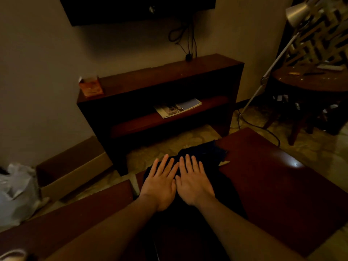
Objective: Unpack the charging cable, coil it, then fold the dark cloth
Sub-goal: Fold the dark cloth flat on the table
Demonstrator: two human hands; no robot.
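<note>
light: dim and warm; dark things lose their edges in shadow.
left hand [160, 185]: palm down, flat on the cloth, fingers straight and a little spread, holding nothing.
right hand [195, 183]: flat on the cloth just beside the left one, fingers straight and holding nothing; the two thumbs almost touch.
cloth [204, 151]: dark navy, lying over the far left corner of the worktop under both hands. its far end is bunched just past the fingertips. its near part melts into shadow, so i cannot tell its outline there.
worktop [278, 181]: glossy dark red-brown wood, with a small glint of light towards its right side.
bench [71, 213]: a second red-brown surface to the left, set apart from the worktop by a narrow gap where the floor shows.
floor [169, 140]: pale, with a faint pattern.
wall [47, 63]: plain and pale.
shelf unit [169, 76]: dark wood, against the wall beyond the worktop, with an open lower shelf.
magazine [177, 108]: lies flat on that lower shelf.
box [91, 87]: orange, on the left end of the unit's top.
tv [139, 8]: dark, on the wall above the unit, cut off by the frame's top.
wires [188, 40]: hang below the tv down to the unit's top.
lamp [297, 10]: metal shade at top right, its pole slanting down to the floor.
round table [310, 81]: dark, far right; the small things on it are blurred.
carton [75, 166]: brown, on the floor by the wall, left of the unit.
bag [15, 193]: pale plastic, at the left edge.
</note>
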